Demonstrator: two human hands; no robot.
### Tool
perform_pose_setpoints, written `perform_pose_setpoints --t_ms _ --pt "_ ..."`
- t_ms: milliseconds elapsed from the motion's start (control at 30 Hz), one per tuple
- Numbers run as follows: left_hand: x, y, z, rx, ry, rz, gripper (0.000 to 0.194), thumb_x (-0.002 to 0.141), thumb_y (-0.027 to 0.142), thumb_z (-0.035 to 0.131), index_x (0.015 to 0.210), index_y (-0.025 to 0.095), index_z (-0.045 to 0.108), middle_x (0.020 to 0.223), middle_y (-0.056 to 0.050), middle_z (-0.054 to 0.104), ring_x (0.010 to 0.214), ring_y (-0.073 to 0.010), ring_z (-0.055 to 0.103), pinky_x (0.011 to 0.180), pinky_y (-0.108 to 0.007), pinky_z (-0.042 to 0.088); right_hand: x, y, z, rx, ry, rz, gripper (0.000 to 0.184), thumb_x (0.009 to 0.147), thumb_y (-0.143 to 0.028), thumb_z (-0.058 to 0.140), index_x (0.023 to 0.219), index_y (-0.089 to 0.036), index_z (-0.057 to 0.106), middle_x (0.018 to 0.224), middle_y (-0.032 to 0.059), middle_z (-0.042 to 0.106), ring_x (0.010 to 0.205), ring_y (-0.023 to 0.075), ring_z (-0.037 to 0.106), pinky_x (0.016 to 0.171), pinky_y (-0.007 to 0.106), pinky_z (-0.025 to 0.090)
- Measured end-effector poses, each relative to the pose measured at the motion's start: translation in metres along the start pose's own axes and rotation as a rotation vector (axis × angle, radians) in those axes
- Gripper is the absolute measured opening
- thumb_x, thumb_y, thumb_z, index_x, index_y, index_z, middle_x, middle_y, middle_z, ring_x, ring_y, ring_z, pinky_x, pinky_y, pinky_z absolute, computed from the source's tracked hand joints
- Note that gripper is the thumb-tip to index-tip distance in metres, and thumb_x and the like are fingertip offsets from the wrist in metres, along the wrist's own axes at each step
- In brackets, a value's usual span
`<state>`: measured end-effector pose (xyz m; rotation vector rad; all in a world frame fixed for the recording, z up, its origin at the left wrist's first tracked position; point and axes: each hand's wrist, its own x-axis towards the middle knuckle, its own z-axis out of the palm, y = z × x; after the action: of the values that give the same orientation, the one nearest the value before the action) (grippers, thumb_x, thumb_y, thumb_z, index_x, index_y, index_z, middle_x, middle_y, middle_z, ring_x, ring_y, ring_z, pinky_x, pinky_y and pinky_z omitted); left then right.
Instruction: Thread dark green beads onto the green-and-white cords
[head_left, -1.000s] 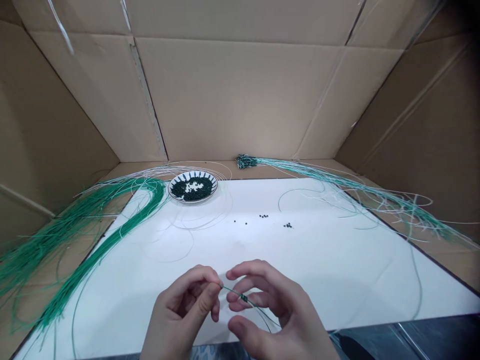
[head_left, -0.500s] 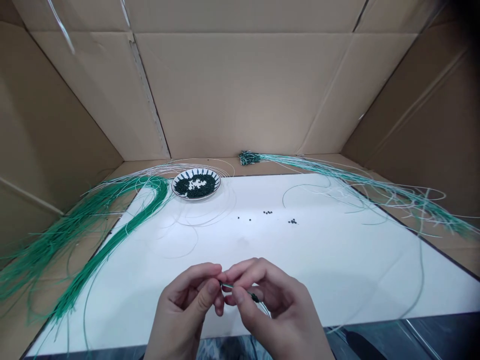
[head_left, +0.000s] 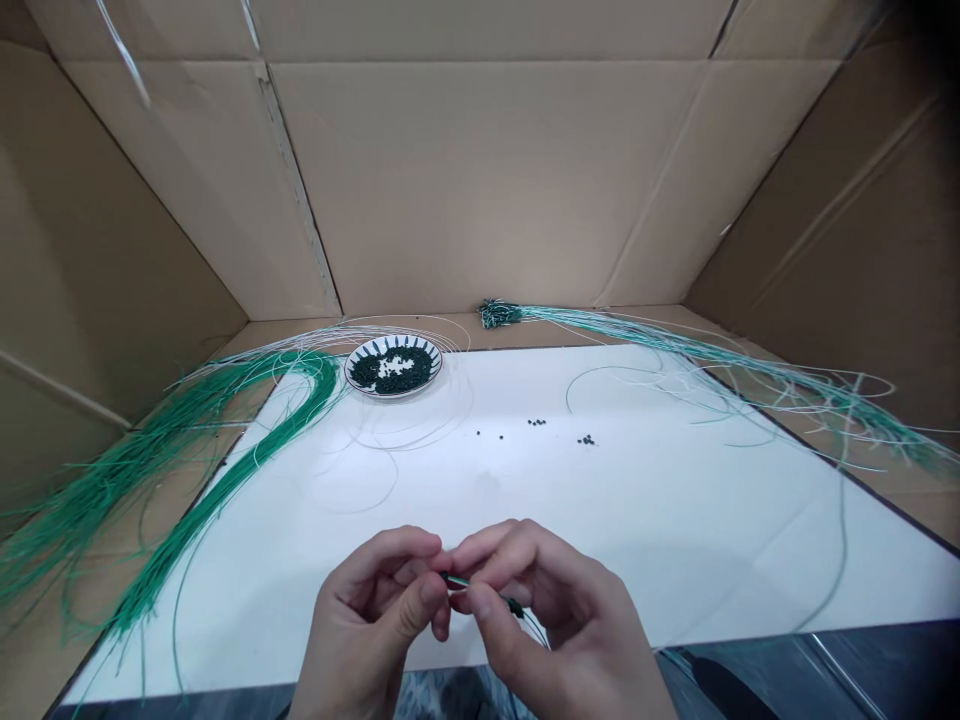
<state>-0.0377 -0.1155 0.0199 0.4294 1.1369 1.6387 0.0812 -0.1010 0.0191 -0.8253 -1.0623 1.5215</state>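
Note:
Both hands meet low in the middle of the view, just above the near part of the white board [head_left: 495,490]. My left hand [head_left: 379,600] pinches the end of a thin green thread [head_left: 457,581], where a small dark bit shows at the fingertips. The thumb and fingers of my right hand [head_left: 555,610] are closed on the same thread a little to the right. Below the right fingers a dark beaded clump [head_left: 514,607] hangs on the thread, with pale strands trailing down from it. Fingers partly hide the held ends.
A patterned plate [head_left: 358,386] of dark green beads stands at the back left. Several loose beads [head_left: 586,440] lie mid-board. Green thread bundles [head_left: 247,455] spread over the left side; a tied bundle [head_left: 637,328] runs along the back right. Cardboard walls [head_left: 480,190] surround the board.
The hands have barely shifted, staying pinched on the thread. The right thumb has moved slightly, and the dark clump sits a little lower and further right. The whole view has tilted minutely.

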Motion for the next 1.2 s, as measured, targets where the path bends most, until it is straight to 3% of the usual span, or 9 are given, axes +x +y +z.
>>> perform_pose_setpoints --t_ms 733,1200 --pt "-0.005 0.001 0.002 -0.016 0.008 -0.004 0.038 0.035 0.037 0.104 0.059 0.020 0.079 0.051 0.003 0.067 0.040 -0.0031 0.055 0.043 -0.010 0.042 -0.001 -0.004 0.005 0.008 0.030 0.016 0.017 0.070 -0.007 0.076 0.065 -0.022 0.067 0.082 0.0001 0.075 0.071 0.0162 0.072 0.066 0.026 0.059" --pt "-0.005 0.002 0.002 0.011 0.011 -0.006 0.038 0.035 0.037 0.103 0.058 0.020 0.078 0.052 0.002 0.067 0.040 -0.0061 0.054 0.042 -0.015 0.044 -0.002 -0.009 0.007 0.006 0.045 0.012 0.019 0.067 -0.005 0.072 0.064 -0.022 0.065 0.080 -0.0005 0.076 0.070 0.0159 0.073 0.065 0.025 0.059"
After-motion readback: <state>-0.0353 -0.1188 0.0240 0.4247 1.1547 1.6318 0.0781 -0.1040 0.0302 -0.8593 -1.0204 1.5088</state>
